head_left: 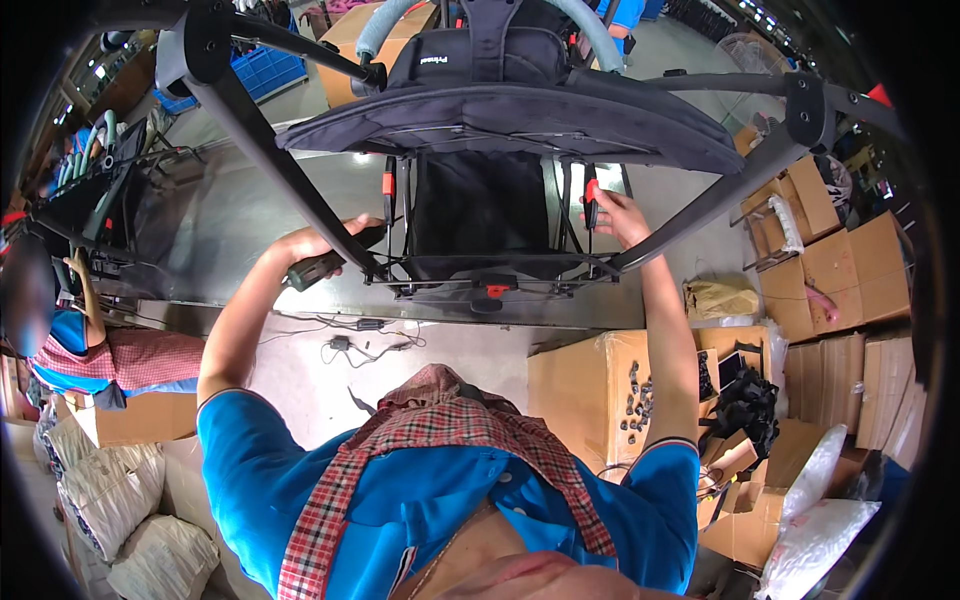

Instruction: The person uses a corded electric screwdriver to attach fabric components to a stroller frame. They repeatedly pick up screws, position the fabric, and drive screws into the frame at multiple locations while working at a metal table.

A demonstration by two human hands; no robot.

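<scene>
A black stroller stands upright on a metal-topped table in front of me, its padded canopy arching across the top. On the left of the frame, my left hand is wrapped round a dark green tool that looks like an electric screwdriver. The tool's front end lies behind the frame tube. At the right side, the fingers of my right hand close on a red-and-black latch. A matching red latch sits on the left side, untouched. Low in the middle is a red piece on the crossbar.
Cables with a small adapter lie on the floor below the table edge. A cardboard box with small black parts on it stands at my right, near more cartons. Another person works at the left beside another stroller.
</scene>
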